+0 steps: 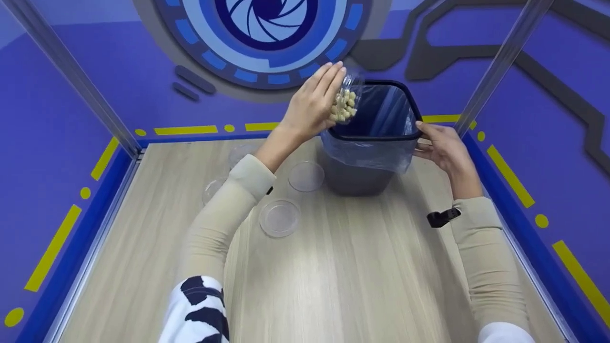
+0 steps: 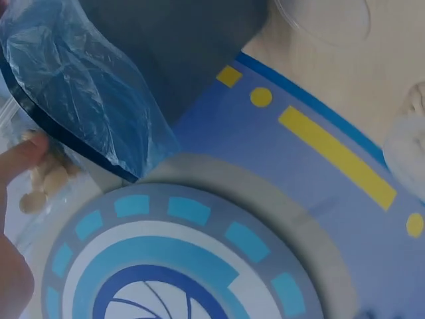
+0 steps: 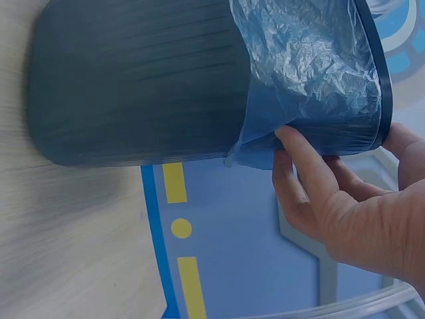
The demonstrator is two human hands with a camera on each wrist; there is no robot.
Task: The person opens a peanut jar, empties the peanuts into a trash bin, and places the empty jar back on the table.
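My left hand (image 1: 312, 100) grips a clear plastic jar (image 1: 353, 82) tilted on its side at the left rim of a dark trash bin (image 1: 355, 178). Pale, roundish nut-like pieces (image 1: 347, 105) lie inside the jar, and some show beside a finger in the left wrist view. A translucent bag (image 3: 312, 60) lines the bin and folds down over its black rim. At the bin's right side, my right hand (image 1: 445, 145) holds the rim, thumb at the top edge and fingers against the bag below, as the right wrist view (image 3: 358, 206) shows.
Two clear round lids (image 1: 279, 218) (image 1: 306, 176) lie on the wooden table (image 1: 305, 295) left of the bin. More clear round pieces (image 1: 240, 155) (image 1: 212, 190) are partly hidden behind my left arm. Blue-purple panels (image 1: 62, 143) enclose the table's back and sides.
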